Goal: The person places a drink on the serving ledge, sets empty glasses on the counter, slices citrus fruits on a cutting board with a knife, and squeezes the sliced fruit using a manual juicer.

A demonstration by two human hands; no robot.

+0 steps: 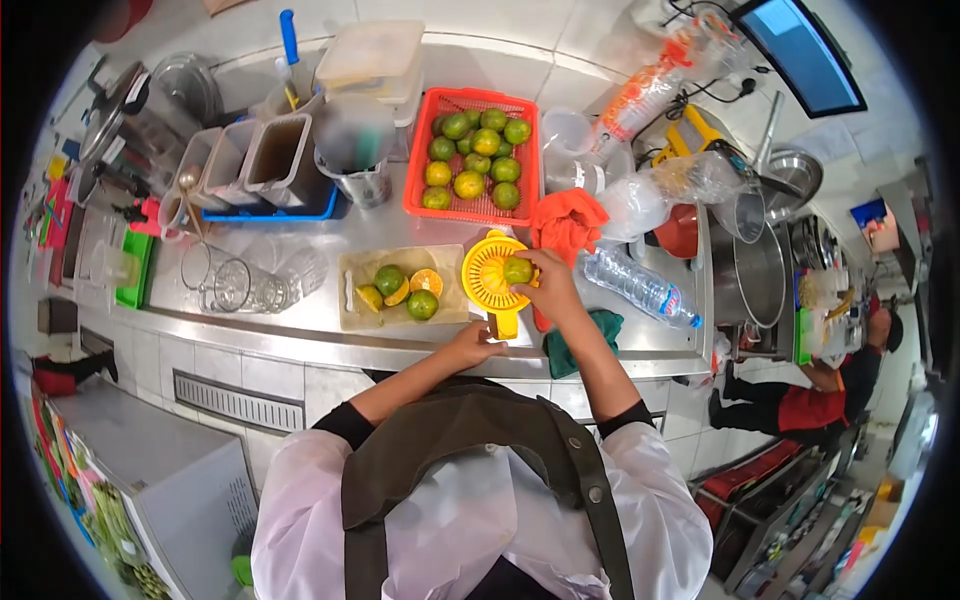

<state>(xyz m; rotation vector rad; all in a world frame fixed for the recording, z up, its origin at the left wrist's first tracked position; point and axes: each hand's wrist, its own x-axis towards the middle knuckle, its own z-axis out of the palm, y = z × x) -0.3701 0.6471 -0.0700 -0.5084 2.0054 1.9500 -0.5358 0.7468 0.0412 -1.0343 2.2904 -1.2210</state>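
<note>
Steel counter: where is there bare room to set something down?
Bare patches: a strip between the cutting board and blue tray, and the front right corner between green cloth and water bottle. Crowded: around the yellow juicer.

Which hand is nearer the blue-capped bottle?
Right. The right hand is left of the bottle, at the yellow juicer; the left hand is farther left, by the juicer's handle.

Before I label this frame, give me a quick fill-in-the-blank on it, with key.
1. The juicer is coloured ____.
2. The fruit at the juicer is held by the person's ____ hand.
3. The bottle lies on its ____.
4. In the picture, the board lies to the juicer's ____.

Missing words: yellow; right; side; left.
</note>
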